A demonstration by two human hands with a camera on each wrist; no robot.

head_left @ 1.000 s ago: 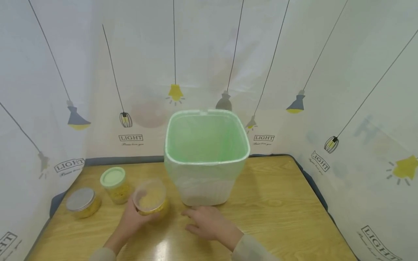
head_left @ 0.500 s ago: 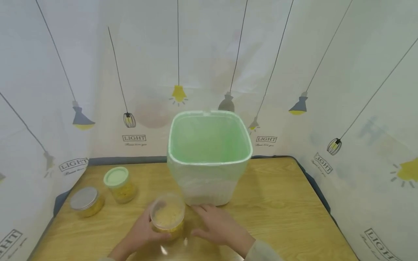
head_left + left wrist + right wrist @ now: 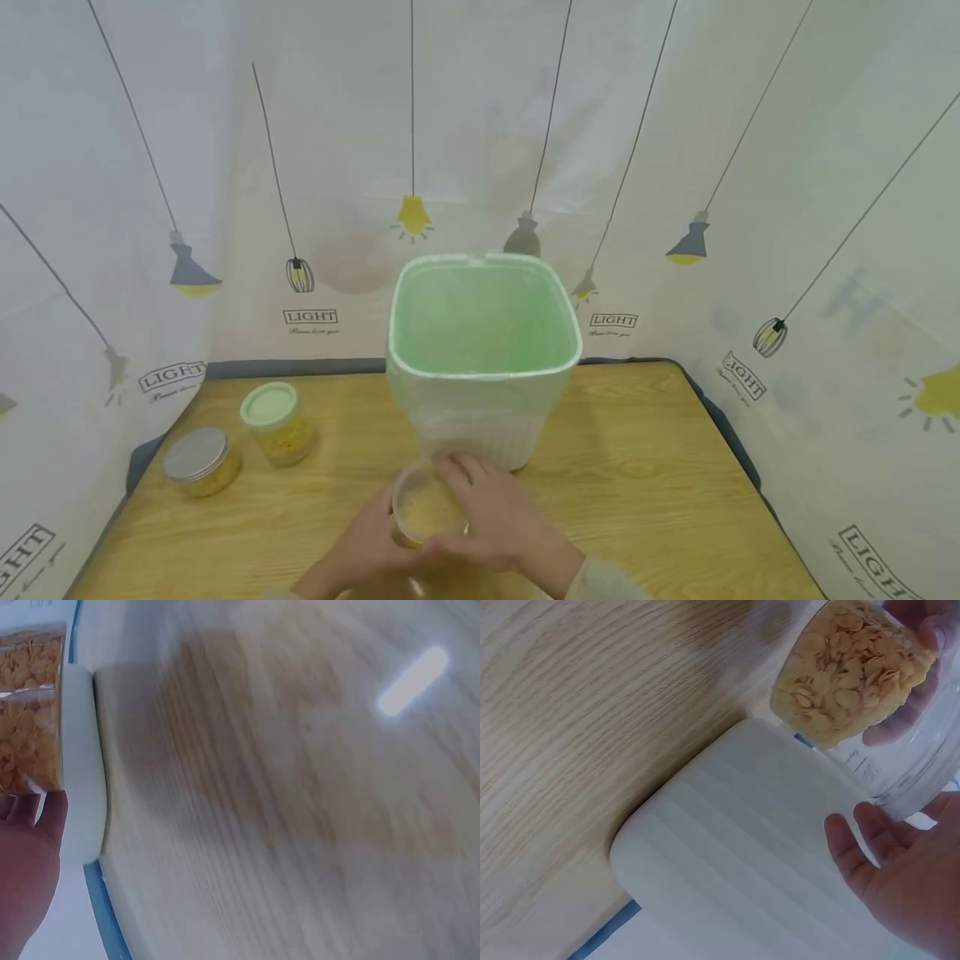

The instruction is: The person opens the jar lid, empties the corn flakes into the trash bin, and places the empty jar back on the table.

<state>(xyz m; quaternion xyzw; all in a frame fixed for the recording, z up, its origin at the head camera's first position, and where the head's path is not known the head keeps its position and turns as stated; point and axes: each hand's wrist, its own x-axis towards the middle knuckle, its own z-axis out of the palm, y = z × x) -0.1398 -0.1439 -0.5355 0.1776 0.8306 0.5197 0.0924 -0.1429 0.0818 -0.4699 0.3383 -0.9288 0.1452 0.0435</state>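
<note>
A clear jar of pale yellow flakes (image 3: 429,504) is held in front of the bin, its base apparently raised off the table. My left hand (image 3: 367,537) grips it from the left side; in the left wrist view the fingers (image 3: 52,814) lie against the jar's wall. From the right, my right hand (image 3: 498,517) reaches over the jar's top rim, thumb on the near side and fingers on the far side. The right wrist view shows those fingers (image 3: 877,840) at the clear rim (image 3: 911,787), while the thumb is hidden there.
A white bin (image 3: 480,425) with a green liner (image 3: 480,317) stands behind the hands. To the left are a jar with a green lid (image 3: 270,406) and a lower jar with a silver lid (image 3: 197,454). A patterned curtain (image 3: 337,125) surrounds the wooden table (image 3: 637,467).
My left hand has carried the jar rightward and nearer, away from the other two jars. The right hand has come from the table beside the bin onto the jar's top.
</note>
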